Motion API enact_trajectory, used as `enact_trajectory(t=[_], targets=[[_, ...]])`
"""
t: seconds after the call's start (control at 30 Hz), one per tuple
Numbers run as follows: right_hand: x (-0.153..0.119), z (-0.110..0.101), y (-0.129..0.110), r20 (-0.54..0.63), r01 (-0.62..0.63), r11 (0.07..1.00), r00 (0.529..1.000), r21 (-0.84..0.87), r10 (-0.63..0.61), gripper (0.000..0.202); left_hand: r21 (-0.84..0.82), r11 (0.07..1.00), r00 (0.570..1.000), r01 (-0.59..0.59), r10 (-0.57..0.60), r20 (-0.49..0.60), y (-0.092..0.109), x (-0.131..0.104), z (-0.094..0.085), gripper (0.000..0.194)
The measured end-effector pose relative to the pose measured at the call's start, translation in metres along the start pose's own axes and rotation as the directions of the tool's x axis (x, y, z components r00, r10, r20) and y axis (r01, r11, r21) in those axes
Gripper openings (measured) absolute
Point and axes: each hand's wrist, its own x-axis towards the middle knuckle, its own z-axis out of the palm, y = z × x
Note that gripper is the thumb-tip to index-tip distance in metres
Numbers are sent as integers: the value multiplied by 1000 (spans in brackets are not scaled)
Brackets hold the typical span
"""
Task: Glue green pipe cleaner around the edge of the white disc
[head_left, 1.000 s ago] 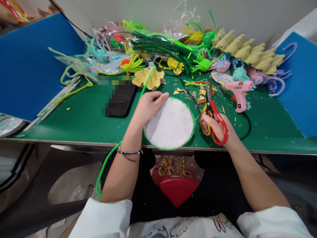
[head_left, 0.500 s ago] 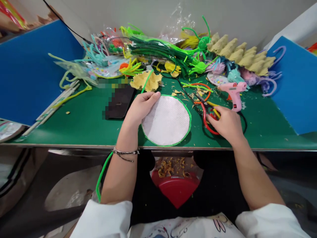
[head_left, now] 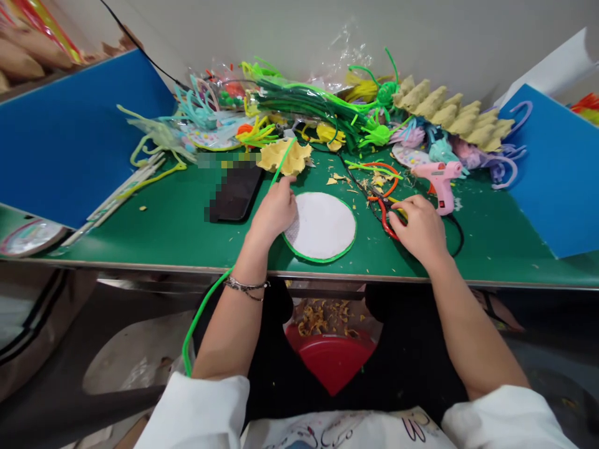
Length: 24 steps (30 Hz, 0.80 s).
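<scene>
A round white disc (head_left: 325,226) edged with green pipe cleaner lies near the table's front edge. My left hand (head_left: 275,211) is closed at its left rim. From that hand a green pipe cleaner (head_left: 282,163) sticks up, and a long green length hangs past the wrist over the table edge. To the right of the disc, my right hand (head_left: 421,229) has its fingers closed around the red-handled scissors (head_left: 386,219). A yellow handle shows beside them, partly hidden by the fingers.
A pink glue gun (head_left: 440,181) lies beyond my right hand. A dark phone (head_left: 236,190) and a torn egg-carton piece (head_left: 285,156) are at the left. Pipe cleaners in bags (head_left: 299,103) and an egg carton (head_left: 452,115) line the back; blue panels (head_left: 84,137) flank both sides.
The disc has lowered flatter toward the table, and my left hand has shifted slightly right with its fingers more curled. My right hand has moved a little left and up at the scissors.
</scene>
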Motion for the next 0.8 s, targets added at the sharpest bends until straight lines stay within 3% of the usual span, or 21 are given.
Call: enact_trajectory(t=[0.17,0.3,0.43,0.57,0.63,0.8], targets=[[-1,-3,-5,-16,27,998,1000,57,-26,25,134,989,984,-61,38,173,6,-21,-39,43],[-4,-26,6,-38,-29,997,999,67,31,28,255,967,984,13,-57,167,-7,-55,-66,45],[-14,-60,27,-102,-283,952,957,-117,272,37,341,933,988,116,-142,52,-30,-85,-52,44],[-18,-73,46,-191,-521,823,852,-227,487,36,299,944,990,139,-144,-6,-37,-92,-32,30],[-16,-69,50,-198,-521,832,850,-192,487,47,245,960,991,132,-134,-10,-34,-88,-30,19],[-13,-57,47,0,-461,859,881,-225,473,68,46,991,988,124,-119,-99,-20,-81,-39,16]])
